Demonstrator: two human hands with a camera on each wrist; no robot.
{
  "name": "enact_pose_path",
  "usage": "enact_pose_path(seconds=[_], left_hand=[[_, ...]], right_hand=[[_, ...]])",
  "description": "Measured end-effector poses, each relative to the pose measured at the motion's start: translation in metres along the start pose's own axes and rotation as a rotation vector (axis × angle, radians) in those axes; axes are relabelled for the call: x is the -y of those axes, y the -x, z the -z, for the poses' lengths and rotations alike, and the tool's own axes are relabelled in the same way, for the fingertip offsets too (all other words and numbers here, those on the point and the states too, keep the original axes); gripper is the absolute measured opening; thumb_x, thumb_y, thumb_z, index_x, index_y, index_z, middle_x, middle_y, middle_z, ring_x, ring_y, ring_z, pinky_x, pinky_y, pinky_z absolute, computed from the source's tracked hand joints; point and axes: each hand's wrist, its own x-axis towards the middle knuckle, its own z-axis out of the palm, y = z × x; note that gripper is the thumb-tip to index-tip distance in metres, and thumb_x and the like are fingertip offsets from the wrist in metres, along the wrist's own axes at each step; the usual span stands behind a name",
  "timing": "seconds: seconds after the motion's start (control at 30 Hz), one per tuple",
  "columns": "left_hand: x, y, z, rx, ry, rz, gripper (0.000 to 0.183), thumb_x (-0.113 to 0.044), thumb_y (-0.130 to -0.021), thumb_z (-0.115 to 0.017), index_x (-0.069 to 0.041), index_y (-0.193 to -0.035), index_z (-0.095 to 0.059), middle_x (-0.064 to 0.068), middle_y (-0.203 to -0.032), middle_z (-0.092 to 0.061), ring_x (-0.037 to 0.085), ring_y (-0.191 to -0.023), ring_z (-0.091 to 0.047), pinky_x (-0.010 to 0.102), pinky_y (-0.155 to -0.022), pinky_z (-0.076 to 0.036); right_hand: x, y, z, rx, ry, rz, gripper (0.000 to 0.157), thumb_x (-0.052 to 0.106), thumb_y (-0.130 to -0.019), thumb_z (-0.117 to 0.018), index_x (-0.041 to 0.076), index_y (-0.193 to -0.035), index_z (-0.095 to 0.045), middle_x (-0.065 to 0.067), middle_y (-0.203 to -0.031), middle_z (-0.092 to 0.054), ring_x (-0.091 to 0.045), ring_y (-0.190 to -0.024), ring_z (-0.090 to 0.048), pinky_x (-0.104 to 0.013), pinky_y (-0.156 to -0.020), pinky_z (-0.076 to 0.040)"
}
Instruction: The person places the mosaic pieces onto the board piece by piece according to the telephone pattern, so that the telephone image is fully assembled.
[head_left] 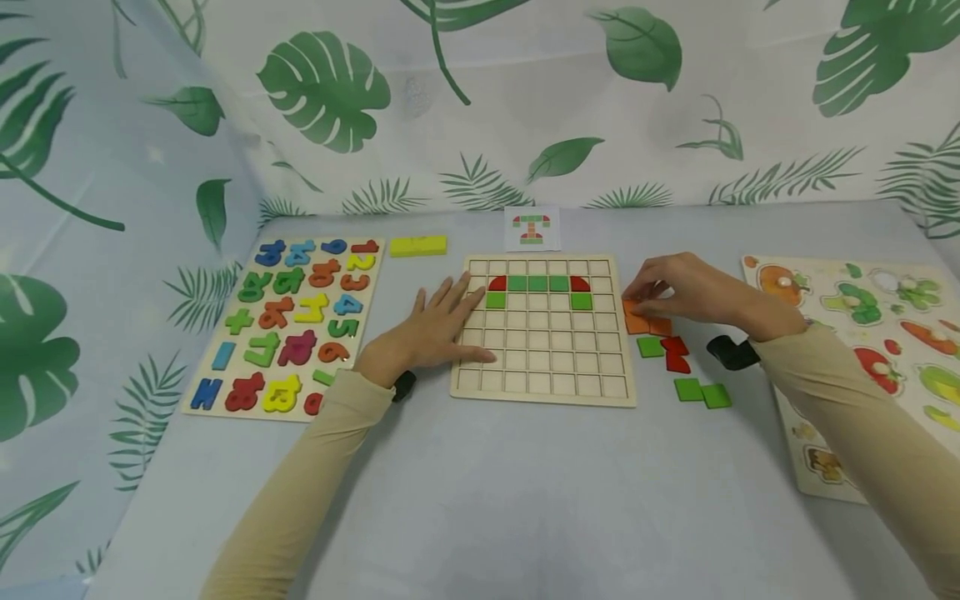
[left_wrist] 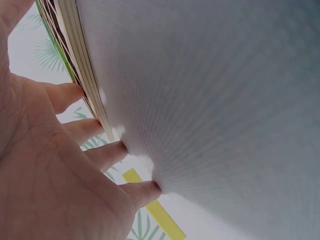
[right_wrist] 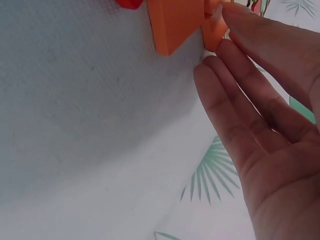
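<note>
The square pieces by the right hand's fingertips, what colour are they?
Orange; the square pieces show best in the head view.

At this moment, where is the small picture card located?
In the head view, the picture card is near the upper middle, just beyond the far edge of the grid board and right of the yellow block.

Orange tiles [head_left: 661, 327], green squares [head_left: 688, 389], beige sleeves [head_left: 847, 400], green leaf-patterned white backdrop [head_left: 487, 125]
</note>
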Motion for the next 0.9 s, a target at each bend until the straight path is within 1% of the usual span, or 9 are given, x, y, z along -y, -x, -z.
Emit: enact_pose_path(seconds=[0.2,0.43,0.7,0.8,0.9], left_hand=[[0.0006,-0.0004,-0.0009,-0.003,0.002,0.0,0.106,-0.064,-0.097,-0.064,-0.015,-0.17,-0.005,0.01,-0.175,0.013,0.035,-0.16,0.012,0.064,-0.123,0.007],[0.0004,0.0001,-0.0006,-0.003,0.005,0.007,0.106,-0.063,-0.097,-0.065,-0.015,-0.17,-0.005,0.01,-0.175,0.013,0.035,-0.16,0.012,0.064,-0.123,0.008],[0.0014,-0.001,-0.0016,-0.002,-0.001,0.002,0.107,-0.064,-0.096,-0.065,-0.016,-0.17,-0.006,0.01,-0.175,0.012,0.034,-0.16,0.011,0.064,-0.124,0.007],[0.0018,-0.0011,-0.0017,-0.001,-0.002,0.002,0.106,-0.065,-0.096,-0.064,-0.016,-0.17,-0.006,0.01,-0.175,0.012,0.034,-0.16,0.011,0.064,-0.124,0.007],[0.0016,-0.001,-0.0014,-0.001,-0.002,0.001,0.106,-0.064,-0.096,-0.064,-0.016,-0.17,-0.005,0.01,-0.175,0.012,0.034,-0.16,0.012,0.064,-0.123,0.007]], right_hand=[[-0.0026,0.0021,0.0008,0.013,-0.008,-0.018,0.022,0.0,-0.086,-0.084,-0.001,-0.108,-0.08,-0.003,-0.098,-0.071,-0.021,-0.09,-0.07,-0.042,-0.086,-0.061],[-0.0042,-0.0002,0.0016,0.014,0.033,0.006,0.026,-0.001,-0.085,-0.085,-0.007,-0.109,-0.077,-0.006,-0.097,-0.069,-0.022,-0.088,-0.068,-0.045,-0.083,-0.06],[-0.0047,-0.002,0.0008,0.015,0.018,-0.062,0.028,-0.002,-0.086,-0.084,-0.008,-0.112,-0.076,-0.007,-0.097,-0.067,-0.025,-0.09,-0.067,-0.046,-0.086,-0.06],[-0.0054,-0.0025,-0.0007,0.002,0.006,-0.065,0.026,-0.003,-0.086,-0.083,-0.008,-0.111,-0.076,-0.009,-0.097,-0.066,-0.026,-0.09,-0.067,-0.048,-0.086,-0.06],[-0.0055,-0.0008,-0.0036,-0.034,-0.013,-0.07,0.024,-0.002,-0.085,-0.084,-0.005,-0.107,-0.076,-0.01,-0.098,-0.067,-0.028,-0.091,-0.069,-0.048,-0.086,-0.06]])
